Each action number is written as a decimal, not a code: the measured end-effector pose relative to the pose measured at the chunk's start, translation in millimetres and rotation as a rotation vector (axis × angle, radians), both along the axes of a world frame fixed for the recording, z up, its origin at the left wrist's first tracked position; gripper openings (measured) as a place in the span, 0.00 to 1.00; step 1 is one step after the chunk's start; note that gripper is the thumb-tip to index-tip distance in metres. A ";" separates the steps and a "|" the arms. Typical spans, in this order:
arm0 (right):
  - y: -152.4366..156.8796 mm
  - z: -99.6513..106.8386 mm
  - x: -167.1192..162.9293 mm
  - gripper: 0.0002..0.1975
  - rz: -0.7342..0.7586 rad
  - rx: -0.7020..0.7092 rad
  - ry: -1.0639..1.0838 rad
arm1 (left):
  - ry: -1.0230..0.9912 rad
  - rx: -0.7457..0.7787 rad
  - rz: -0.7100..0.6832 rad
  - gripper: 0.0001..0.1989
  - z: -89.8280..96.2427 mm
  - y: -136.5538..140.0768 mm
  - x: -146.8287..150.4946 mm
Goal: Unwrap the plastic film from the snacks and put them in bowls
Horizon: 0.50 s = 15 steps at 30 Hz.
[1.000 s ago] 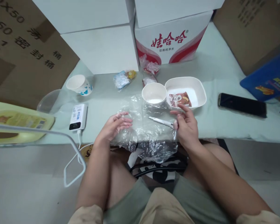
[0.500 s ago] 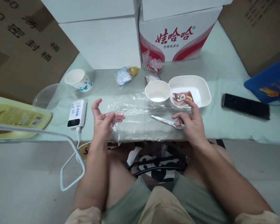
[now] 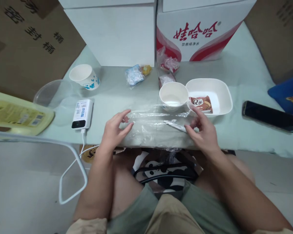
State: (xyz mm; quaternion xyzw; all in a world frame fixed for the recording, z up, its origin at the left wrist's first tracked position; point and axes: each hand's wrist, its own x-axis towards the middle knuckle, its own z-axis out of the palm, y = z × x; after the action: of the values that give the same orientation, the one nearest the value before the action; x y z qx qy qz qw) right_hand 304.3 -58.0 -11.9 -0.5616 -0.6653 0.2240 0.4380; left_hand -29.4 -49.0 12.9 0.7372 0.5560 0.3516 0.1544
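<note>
A sheet of clear plastic film [image 3: 151,133] lies wrinkled on the table's front part between my two hands, with a bright fold running across it. My left hand [image 3: 116,131] is at the film's left end, thumb and forefinger spread apart. At the right end, my right hand [image 3: 203,130] has its thumb and forefinger apart and the other fingers curled. A thin white stick-like thing [image 3: 175,125] points left from under my right thumb; its near end is hidden. Just behind stand a paper cup [image 3: 174,94] and a white tray [image 3: 224,97] with a brown snack packet [image 3: 201,104].
A power bank [image 3: 83,112] with a white cable, another paper cup [image 3: 85,76] and a yellow bottle [image 3: 21,113] are at left. Small wrapped packets [image 3: 136,74] lie before the white boxes [image 3: 112,35]. A phone [image 3: 268,115] and a blue package [image 3: 288,92] are at right.
My left thumb and forefinger have parted, and the hand has come nearer my right one. My right forefinger has stretched forward. The whole view has shifted, so the table things appear further right.
</note>
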 end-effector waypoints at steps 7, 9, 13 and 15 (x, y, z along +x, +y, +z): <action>4.0 6.4 5.4 0.02 -0.097 0.344 -0.205 | -0.237 0.047 -0.061 0.11 2.5 1.3 -5.2; 0.5 11.0 4.8 0.02 0.036 0.346 -0.204 | -0.506 -0.104 -0.193 0.17 5.2 -0.8 -7.8; -8.4 15.4 -2.3 0.06 0.266 0.017 -0.009 | -0.899 -0.466 -0.376 0.23 13.4 -4.7 -7.0; -10.3 16.2 -6.1 0.08 0.248 -0.196 0.172 | -0.919 -0.643 -0.337 0.25 16.6 -3.8 -2.9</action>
State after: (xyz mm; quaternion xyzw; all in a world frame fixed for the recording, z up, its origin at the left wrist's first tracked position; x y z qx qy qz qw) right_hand 298.2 -68.3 4.3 -0.4939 -0.6646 0.3871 0.4055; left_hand -32.3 -52.8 29.5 0.5034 0.3861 0.4193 0.6494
